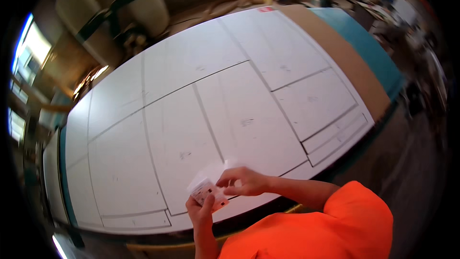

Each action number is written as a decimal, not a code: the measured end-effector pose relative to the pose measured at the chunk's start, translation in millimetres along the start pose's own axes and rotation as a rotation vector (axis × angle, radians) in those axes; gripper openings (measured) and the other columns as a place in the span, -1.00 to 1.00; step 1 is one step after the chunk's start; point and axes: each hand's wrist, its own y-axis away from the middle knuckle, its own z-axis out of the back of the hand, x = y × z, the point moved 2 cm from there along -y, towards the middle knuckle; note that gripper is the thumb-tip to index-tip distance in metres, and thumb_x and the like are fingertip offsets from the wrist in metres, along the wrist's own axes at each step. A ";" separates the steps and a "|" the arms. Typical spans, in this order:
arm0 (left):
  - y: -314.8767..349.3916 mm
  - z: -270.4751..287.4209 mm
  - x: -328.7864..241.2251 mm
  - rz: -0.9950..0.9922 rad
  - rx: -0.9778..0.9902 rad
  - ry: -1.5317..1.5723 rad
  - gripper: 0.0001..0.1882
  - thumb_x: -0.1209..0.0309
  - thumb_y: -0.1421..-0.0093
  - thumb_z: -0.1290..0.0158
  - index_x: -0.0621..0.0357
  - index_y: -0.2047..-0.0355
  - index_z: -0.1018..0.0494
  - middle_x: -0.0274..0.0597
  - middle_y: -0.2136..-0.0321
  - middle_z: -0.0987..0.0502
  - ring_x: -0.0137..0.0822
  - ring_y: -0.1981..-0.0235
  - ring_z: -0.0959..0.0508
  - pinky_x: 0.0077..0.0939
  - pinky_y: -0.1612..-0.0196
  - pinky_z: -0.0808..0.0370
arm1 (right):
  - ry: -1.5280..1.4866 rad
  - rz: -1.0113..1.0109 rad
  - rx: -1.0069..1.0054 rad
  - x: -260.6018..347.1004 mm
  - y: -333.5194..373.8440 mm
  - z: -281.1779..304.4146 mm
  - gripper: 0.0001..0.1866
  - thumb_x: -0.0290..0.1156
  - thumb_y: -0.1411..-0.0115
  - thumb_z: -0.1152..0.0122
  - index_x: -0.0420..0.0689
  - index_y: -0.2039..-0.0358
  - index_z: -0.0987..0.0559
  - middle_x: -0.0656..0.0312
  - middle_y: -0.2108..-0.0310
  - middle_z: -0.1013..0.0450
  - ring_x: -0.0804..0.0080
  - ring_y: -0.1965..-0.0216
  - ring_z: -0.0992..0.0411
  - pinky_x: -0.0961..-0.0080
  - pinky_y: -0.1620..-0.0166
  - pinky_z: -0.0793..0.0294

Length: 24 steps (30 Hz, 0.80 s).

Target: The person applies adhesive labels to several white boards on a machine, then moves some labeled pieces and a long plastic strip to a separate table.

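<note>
My left hand (201, 211) grips a small bunch of printed paper labels (203, 191), thumb on top, over the near edge of a large white board (172, 129). My right hand (245, 181) is bent just beside the labels, with its index finger and thumb curled toward each other at their right edge. What is between those fingertips is too blurred to make out. A pale, thin sheet (203, 175) sticks out behind the labels. Dark straight lines divide the white board into rectangles, several with small scribbled marks.
Brown board (330, 38) and a teal surface (364, 48) show past the right end of the white board. Large pale sacks (139, 5) with green bands stand behind at the left. Clutter (407, 14) fills the far right, and windows (33, 50) are at the left.
</note>
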 end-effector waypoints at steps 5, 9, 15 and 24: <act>20.7 -19.0 17.0 -0.045 0.230 -0.123 -0.75 0.45 -0.05 -0.13 0.34 0.28 -0.43 -0.19 0.37 -0.49 -0.41 0.39 -0.48 -0.51 0.34 -0.45 | 0.045 0.050 -0.243 22.7 43.0 -38.9 -0.79 -0.39 -0.02 -0.15 -0.30 0.56 -0.46 0.10 0.60 -0.43 0.34 0.58 -0.34 0.47 0.46 -0.32; 38.1 -11.0 29.0 -0.173 0.542 -0.091 -0.80 0.45 -0.05 -0.14 0.35 0.37 -0.44 -0.20 0.39 -0.48 -0.39 0.42 -0.44 -0.52 0.37 -0.41 | 0.052 0.143 -0.621 34.1 105.3 -68.8 -0.82 -0.43 0.00 -0.13 -0.28 0.61 -0.44 0.16 0.66 -0.41 0.35 0.60 -0.36 0.49 0.46 -0.33; 55.1 61.0 31.6 -0.222 0.713 -0.225 -0.80 0.43 -0.09 -0.10 0.37 0.38 -0.47 -0.18 0.45 -0.49 -0.36 0.44 -0.45 -0.51 0.38 -0.42 | -0.027 0.185 -0.867 38.4 111.5 -165.5 -0.79 -0.45 0.05 -0.14 -0.28 0.69 -0.38 0.16 0.70 -0.37 0.43 0.63 -0.34 0.50 0.52 -0.28; 61.5 170.6 -7.9 -0.243 0.496 -0.129 -0.84 0.45 -0.13 -0.01 0.33 0.48 -0.46 -0.28 0.58 -0.46 -0.49 0.55 -0.40 -0.62 0.48 -0.31 | 0.046 0.121 -0.657 70.1 35.3 -228.0 -0.85 -0.44 0.00 -0.11 -0.28 0.58 -0.48 0.15 0.66 -0.44 0.46 0.59 -0.44 0.55 0.51 -0.37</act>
